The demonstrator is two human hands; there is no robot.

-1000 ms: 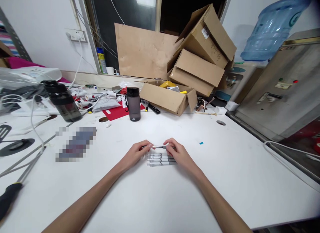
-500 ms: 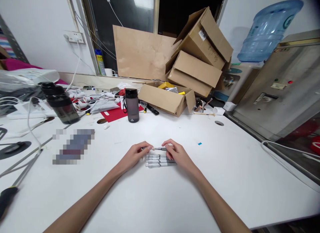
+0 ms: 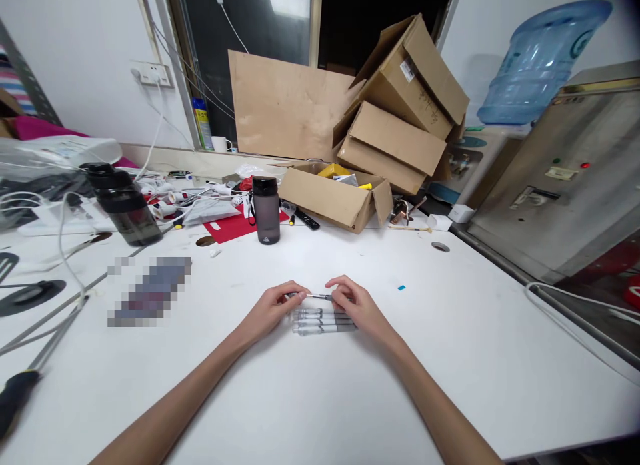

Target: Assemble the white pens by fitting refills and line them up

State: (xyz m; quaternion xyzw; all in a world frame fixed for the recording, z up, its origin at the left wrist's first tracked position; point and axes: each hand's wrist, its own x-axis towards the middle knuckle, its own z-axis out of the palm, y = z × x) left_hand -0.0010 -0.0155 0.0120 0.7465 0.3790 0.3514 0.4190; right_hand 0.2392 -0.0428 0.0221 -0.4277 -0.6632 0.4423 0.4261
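Between my two hands a slim pen (image 3: 319,296) lies level, just beyond a row of similar pens. My left hand (image 3: 276,308) pinches its left end between thumb and fingers. At the other end, my right hand (image 3: 354,305) grips the dark part of the pen, with the index finger lifted and bent. Several clear and white pens (image 3: 320,323) lie side by side on the white table (image 3: 310,392), close below the held pen. My right hand covers their right ends.
A dark water bottle (image 3: 267,210) stands beyond my hands, left of an open cardboard box (image 3: 333,197). Another bottle (image 3: 127,205) is at the left, near cables. A small blue piece (image 3: 401,288) lies right of my hands. A black-handled tool (image 3: 19,395) sits at the left edge.
The pen stays held between both hands in nearly the same place. The whole view has shifted very slightly; the row of pens has not visibly changed.
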